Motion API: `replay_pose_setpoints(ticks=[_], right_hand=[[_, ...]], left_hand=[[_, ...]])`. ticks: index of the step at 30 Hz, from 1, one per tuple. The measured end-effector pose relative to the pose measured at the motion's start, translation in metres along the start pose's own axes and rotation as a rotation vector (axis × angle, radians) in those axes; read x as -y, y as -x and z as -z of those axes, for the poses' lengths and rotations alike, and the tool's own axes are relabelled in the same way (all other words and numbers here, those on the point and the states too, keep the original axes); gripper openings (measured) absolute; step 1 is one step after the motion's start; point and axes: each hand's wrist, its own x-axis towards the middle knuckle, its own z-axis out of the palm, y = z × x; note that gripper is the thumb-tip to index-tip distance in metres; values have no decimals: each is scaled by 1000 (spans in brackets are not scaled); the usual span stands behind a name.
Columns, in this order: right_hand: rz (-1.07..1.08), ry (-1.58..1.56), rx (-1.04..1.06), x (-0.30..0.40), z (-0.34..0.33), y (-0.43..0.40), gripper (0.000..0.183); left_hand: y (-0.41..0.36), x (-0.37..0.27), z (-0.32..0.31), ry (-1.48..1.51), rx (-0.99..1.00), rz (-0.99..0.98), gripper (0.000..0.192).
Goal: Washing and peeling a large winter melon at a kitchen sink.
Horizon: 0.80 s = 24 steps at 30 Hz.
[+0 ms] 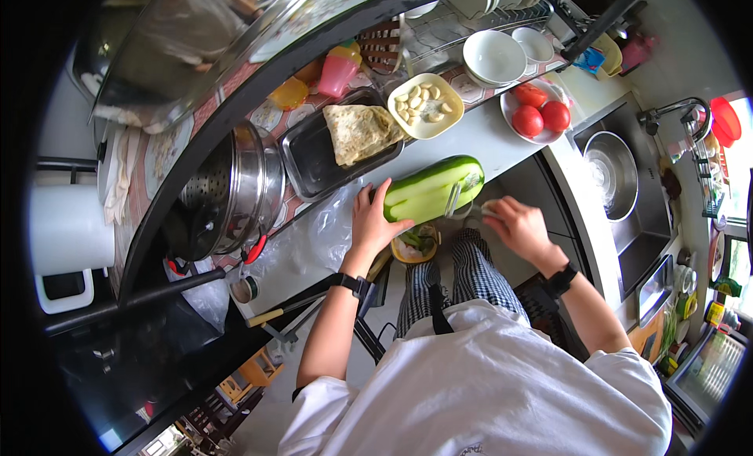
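My left hand (pixel 375 222) grips the near-left end of a large green gourd (pixel 426 191), thumb along its lower side and fingers over the top. Pale, peeled flesh covers most of the side I see, while dark green skin remains along the far edge. A peeler (pixel 453 199) rests its metal blade against the gourd near the right end. Its handle is in my right hand (pixel 519 225), held off to the right of the gourd. Below the gourd, a yellow-rimmed bin (pixel 415 244) on the floor contains green peelings and something white.
Behind the gourd stand a dark metal tray (pixel 306 162) with a folded flatbread (pixel 359 132), a yellow dish (pixel 425 129) of garlic cloves and a plate of tomatoes (pixel 527 121). A steamer pot (pixel 247 191) is at left. The sink (pixel 635 232) at right holds a metal basin (pixel 617 176).
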Motion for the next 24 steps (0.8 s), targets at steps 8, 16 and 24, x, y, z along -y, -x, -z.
replay_pose_setpoints(ticks=[8,16,24], right_hand=[[114,168,149,-23,20,-52,27],[183,204,219,-16,14,-78,29],[198,131,213,-52,27,-75,27]], left_hand=[[16,-25,-11,-84,-31,-64,98],[-4,-63,-22,-190,-70,54,113],[-15,-76,-24,-331,-73,132,119]])
